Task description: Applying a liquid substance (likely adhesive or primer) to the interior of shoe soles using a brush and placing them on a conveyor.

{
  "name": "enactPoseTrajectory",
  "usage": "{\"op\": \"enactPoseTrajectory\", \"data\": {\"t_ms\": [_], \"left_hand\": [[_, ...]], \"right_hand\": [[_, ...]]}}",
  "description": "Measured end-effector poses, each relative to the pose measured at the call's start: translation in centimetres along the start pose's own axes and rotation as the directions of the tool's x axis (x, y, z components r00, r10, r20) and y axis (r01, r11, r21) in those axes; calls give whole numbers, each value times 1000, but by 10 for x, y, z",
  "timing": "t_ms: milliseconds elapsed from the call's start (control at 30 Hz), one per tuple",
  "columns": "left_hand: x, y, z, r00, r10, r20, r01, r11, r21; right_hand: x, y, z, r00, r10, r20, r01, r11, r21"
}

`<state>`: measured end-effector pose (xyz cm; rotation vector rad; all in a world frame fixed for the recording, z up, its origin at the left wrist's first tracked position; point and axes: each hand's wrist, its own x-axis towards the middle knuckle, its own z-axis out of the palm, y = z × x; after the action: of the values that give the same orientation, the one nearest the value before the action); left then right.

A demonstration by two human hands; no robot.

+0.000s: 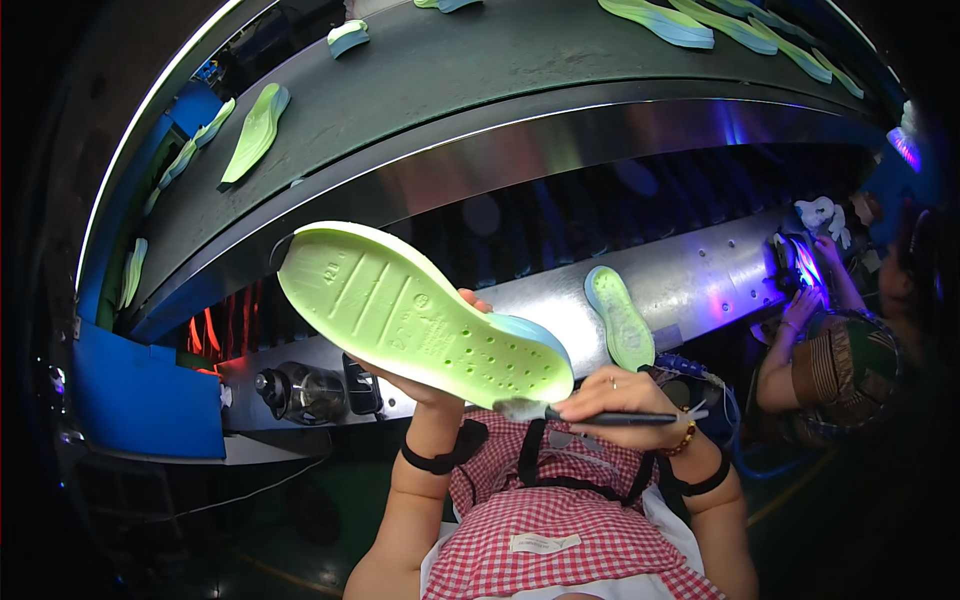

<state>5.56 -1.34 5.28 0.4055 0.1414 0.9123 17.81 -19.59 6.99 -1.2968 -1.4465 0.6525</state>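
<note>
Violet light [806, 264] falls on a steel bench [700, 265] before a dark conveyor [440, 75], above green floor [800, 530].

Sole [430, 315] in L hand [425, 388], brush [625, 419] in R hand [618, 400], 2nd sole [621, 320] on bench [700, 258], bottle [305, 393] to L, belt [430, 85] behind bench

Bare metal on the table [705, 270] runs between the lying sole [622, 325] and the co-worker's near hand [802, 306] — room for a hand to pass there. The raised sole [420, 310], with the left hand [425, 388] beneath it, blocks the middle, and the right hand [618, 405] and brush [630, 419] close off its near end. Farther left a dark bottle [305, 392] stands in the way, while the conveyor's metal side [540, 145] walls off the back.
</note>
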Motion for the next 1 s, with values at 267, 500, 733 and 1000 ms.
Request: {"op": "enactPoseTrajectory", "data": {"t_ms": [267,500,733,1000], "left_hand": [[5,3,9,998,6,57,-12,995,95],[-2,9,20,982,-90,166,71,990,118],[-25,-19,-39,898,-387,209,323,902,286],[-7,0,-34,742,-630,228,559,770,309]], "right_hand": [[-1,3,-7,996,65,-60,-60,995,81],[-5,11,-6,971,235,-45,-188,866,463],[-1,5,18,981,134,-137,-81,937,341],[9,-6,-4,996,43,79,-54,987,153]]}}
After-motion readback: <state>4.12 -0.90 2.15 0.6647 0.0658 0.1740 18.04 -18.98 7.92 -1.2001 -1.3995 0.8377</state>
